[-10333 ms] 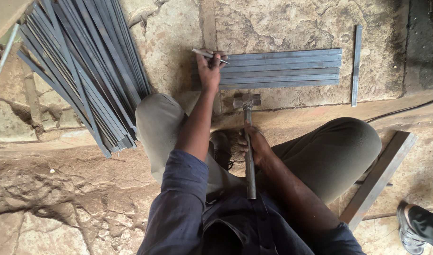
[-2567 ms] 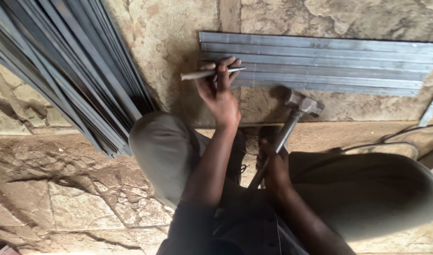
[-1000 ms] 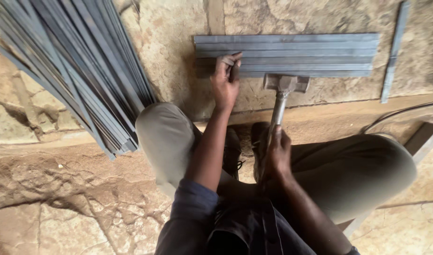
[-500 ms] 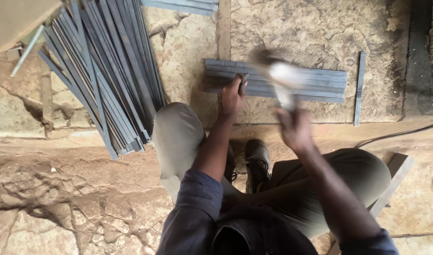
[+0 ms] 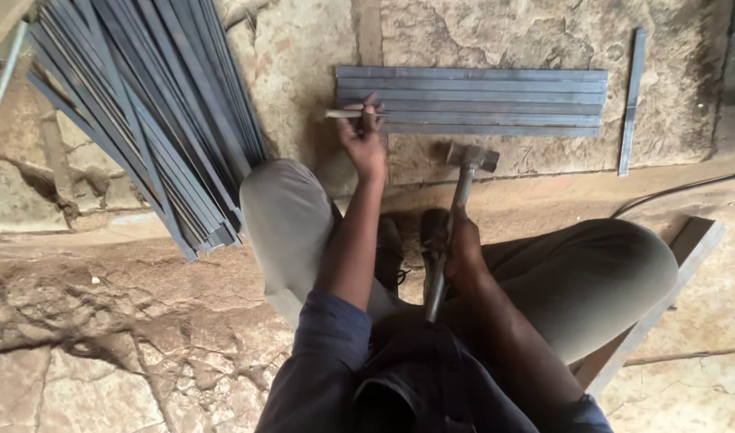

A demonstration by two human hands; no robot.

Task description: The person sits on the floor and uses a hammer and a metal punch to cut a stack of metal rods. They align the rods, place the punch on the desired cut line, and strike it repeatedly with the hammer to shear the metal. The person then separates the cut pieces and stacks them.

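Observation:
My left hand (image 5: 364,143) is stretched forward and grips a thin pale punch (image 5: 345,114), laid sideways at the left end of a flat row of grey metal strips (image 5: 496,100) on the stone floor. My right hand (image 5: 462,255) holds the shaft of a hammer (image 5: 457,210). Its steel head (image 5: 473,155) rests low, just in front of the strips and to the right of my left hand. My knees are bent to either side of both arms.
A large fanned pile of long grey metal strips (image 5: 151,120) lies at the left. One single strip (image 5: 630,100) lies upright at the right of the row. A wooden plank (image 5: 664,297) sits under my right leg, and a cable (image 5: 688,188) runs along the floor.
Half a second ago the hammer was raised and blurred in a swing over the strips. Now it is down, its head resting near the floor. My left hand stays at the strips' left end.

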